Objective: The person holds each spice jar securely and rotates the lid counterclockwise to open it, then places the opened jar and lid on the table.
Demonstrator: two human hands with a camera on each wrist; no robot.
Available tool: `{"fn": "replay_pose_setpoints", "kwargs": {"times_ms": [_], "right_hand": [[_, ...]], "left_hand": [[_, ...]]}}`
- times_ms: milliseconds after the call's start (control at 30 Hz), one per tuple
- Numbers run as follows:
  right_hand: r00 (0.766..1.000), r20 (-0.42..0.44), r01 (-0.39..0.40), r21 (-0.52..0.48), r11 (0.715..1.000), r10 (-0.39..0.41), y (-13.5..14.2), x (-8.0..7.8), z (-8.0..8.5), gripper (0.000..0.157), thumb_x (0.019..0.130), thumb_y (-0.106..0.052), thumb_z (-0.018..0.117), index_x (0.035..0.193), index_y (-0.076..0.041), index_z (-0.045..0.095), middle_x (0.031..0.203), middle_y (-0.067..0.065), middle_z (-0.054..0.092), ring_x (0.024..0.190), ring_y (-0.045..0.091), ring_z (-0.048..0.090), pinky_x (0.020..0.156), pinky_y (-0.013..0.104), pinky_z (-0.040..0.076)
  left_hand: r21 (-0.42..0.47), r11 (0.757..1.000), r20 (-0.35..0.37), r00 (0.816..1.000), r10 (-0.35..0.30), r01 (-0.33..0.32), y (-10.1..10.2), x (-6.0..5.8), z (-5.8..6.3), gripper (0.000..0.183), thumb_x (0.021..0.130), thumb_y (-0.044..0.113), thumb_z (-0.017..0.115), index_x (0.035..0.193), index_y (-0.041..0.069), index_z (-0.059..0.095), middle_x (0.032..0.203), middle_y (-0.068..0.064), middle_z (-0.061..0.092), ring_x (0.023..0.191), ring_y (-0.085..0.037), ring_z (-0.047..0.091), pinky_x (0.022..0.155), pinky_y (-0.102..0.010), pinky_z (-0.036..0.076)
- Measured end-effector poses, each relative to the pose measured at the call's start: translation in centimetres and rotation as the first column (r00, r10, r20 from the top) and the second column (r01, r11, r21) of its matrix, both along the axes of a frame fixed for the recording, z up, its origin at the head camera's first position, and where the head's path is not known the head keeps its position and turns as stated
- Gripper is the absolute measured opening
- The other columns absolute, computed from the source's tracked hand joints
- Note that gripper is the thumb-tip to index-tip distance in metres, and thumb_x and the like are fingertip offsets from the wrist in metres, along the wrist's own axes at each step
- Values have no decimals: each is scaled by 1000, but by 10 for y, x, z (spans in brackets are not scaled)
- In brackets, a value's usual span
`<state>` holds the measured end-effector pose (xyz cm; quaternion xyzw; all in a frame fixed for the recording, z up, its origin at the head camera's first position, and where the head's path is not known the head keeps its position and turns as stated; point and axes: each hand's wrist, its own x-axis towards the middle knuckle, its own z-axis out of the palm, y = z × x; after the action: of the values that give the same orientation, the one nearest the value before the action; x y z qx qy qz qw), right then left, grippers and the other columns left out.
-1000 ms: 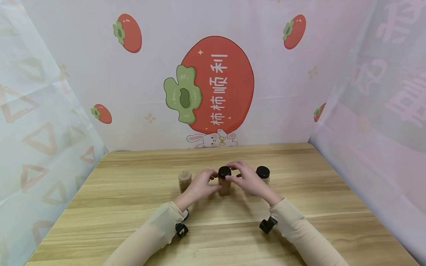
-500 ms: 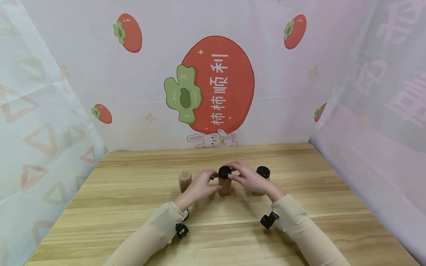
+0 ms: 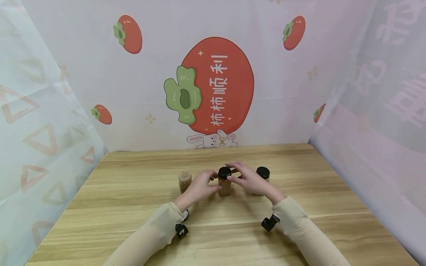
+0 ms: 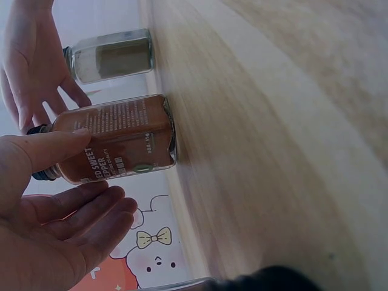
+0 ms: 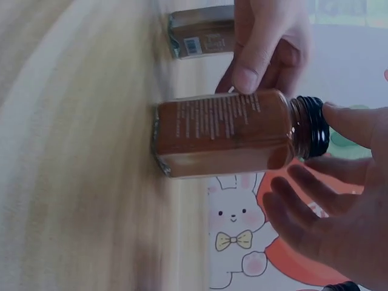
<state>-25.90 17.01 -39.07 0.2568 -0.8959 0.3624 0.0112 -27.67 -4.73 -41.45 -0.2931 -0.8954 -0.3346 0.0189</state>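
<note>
A glass spice jar (image 3: 225, 189) full of red-brown powder stands upright mid-table, its label partly reading "sweet pepper" in the left wrist view. My left hand (image 3: 200, 185) holds its body, the thumb (image 4: 60, 148) on one face and the other fingers around the far side. On top sits a black screw cap (image 5: 315, 126), which my right hand (image 3: 252, 181) pinches between thumb and fingers. Part of the jar's ridged neck shows under the cap in the right wrist view.
Left of my left hand stands a jar with a perforated shaker top (image 3: 185, 178). A third jar, black-capped (image 3: 263, 172), is behind my right hand. A round lid (image 3: 185, 215) lies partly hidden by my left wrist. Printed cloth walls enclose the table (image 3: 139, 173).
My right hand's fingers have shifted slightly around the cap, and the right wrist has moved a little outward. The left hand and the jar stay in place.
</note>
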Motion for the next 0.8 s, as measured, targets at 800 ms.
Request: {"fn": "replay_pose_setpoints", "kwargs": {"times_ms": [800], "right_hand": [[936, -120, 314, -148, 938, -332, -26, 18, -11, 42, 83, -32, 73, 114, -6, 60, 115, 10, 61, 104, 30, 61, 78, 40, 56]], "left_hand": [[8, 1000, -6, 1000, 5, -5, 0, 1, -2, 35, 81, 21, 74, 110, 4, 63, 109, -11, 66, 100, -27, 62, 85, -37, 53]]}}
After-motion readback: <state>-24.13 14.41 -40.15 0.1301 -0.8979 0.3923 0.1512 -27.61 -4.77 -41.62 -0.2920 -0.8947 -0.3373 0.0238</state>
